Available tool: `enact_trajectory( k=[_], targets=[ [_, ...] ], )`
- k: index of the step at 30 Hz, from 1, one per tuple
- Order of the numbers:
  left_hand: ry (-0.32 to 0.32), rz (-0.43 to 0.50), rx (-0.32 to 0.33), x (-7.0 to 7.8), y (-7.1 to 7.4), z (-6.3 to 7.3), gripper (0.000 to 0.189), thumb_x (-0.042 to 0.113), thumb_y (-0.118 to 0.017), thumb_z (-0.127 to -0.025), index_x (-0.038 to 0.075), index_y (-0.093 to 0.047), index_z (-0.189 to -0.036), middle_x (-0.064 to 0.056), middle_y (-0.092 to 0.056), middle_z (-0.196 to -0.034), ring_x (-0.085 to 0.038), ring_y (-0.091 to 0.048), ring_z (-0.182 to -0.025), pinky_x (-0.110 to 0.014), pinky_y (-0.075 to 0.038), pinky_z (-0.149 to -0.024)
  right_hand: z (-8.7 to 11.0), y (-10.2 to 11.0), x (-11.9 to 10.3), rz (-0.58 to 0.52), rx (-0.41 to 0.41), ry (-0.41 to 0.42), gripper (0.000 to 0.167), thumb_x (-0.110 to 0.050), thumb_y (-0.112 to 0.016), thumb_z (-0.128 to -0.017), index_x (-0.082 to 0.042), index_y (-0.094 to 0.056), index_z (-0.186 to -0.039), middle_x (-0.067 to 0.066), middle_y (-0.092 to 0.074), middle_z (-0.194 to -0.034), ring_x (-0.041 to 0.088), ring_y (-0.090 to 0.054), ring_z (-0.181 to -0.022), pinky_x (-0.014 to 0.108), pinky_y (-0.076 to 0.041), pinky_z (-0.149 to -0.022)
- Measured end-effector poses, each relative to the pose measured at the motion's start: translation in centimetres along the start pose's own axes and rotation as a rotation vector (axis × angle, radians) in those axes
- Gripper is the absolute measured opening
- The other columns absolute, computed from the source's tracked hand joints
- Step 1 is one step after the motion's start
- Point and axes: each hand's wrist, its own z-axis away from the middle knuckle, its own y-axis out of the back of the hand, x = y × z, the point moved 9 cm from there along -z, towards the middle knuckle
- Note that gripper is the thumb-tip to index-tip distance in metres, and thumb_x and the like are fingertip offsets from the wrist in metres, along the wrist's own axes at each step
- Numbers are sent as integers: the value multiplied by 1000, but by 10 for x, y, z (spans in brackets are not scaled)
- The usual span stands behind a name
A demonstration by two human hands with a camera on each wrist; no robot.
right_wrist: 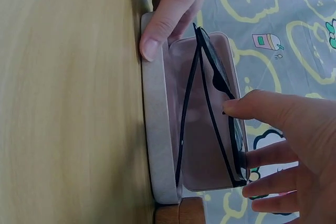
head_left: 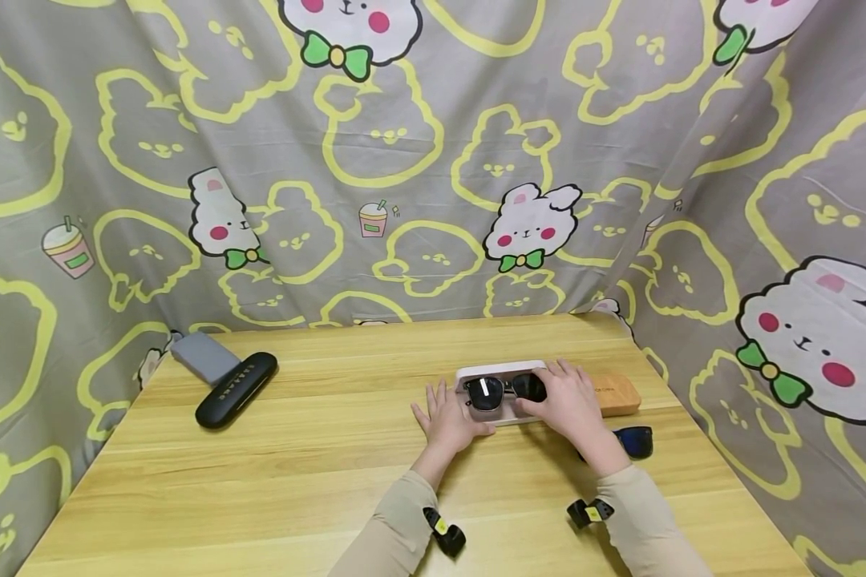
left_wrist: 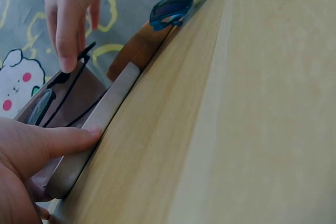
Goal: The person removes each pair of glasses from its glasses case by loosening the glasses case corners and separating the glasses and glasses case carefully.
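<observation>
A pale open glasses case point(head_left: 501, 369) sits on the table, right of centre. Black sunglasses point(head_left: 487, 393) are tilted inside it, dark lenses up; in the right wrist view their temples point(right_wrist: 183, 124) are folded behind the frame. My left hand point(head_left: 449, 423) grips the case's left end, its thumb on the outer side of the front wall. With thumb and fingers, my right hand point(head_left: 570, 401) pinches the sunglasses at the right lens. The left hand's other fingertips are partly hidden by the case.
Just right of the pale case lies a brown case point(head_left: 618, 396). Sunglasses with blue lenses point(head_left: 637, 441) lie beside my right wrist, partly covered by it. A black glasses case point(head_left: 236, 390) and a grey flat item point(head_left: 205, 357) lie at the far left. A patterned curtain point(head_left: 418, 272) hangs behind.
</observation>
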Motion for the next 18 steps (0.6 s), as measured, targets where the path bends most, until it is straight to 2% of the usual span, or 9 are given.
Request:
enact_trajectory(
  k=[18],
  targets=[
    [-3, -57, 0, 1, 1, 1, 117, 53, -87, -60, 20, -28, -155, -14, -23, -162, -37, -5, -152, -70, 7, -115, 5, 16, -5, -24, 36, 23, 63, -45, -77, -76, -5, -64, -123, 24, -62, -130, 44, -48, -131, 65, -34, -108]
  ],
)
